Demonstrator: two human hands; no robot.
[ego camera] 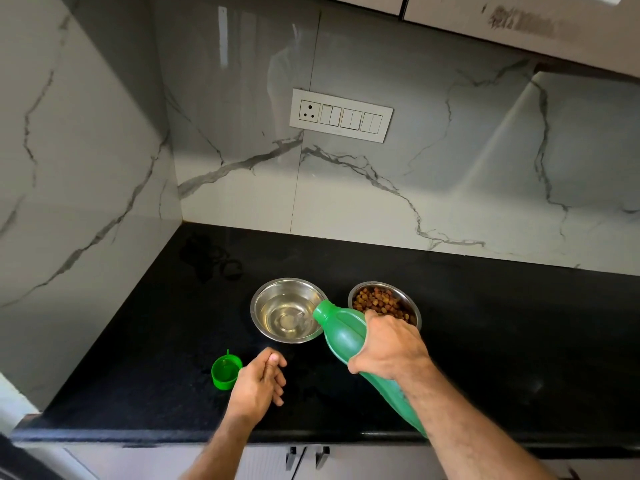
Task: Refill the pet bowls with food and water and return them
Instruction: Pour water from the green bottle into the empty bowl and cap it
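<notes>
Two steel pet bowls stand side by side on the black counter [485, 323]. The left bowl [265, 297] holds clear water. The right bowl [401, 295] is full of brown kibble. My right hand [389, 344] grips a green plastic bottle [341, 332], tilted with its open mouth over the water bowl's right rim. My left hand [261, 381] hovers just above the counter in front of the water bowl, fingers loosely curled and holding nothing. The bottle's green cap [225, 371] lies open side up, just left of that hand.
Marble walls close the counter at the back and left, forming a corner. A white socket and switch plate [341, 115] sits on the back wall. Upper cabinets hang overhead. Cabinet doors with handles [308, 457] lie below the counter's front edge.
</notes>
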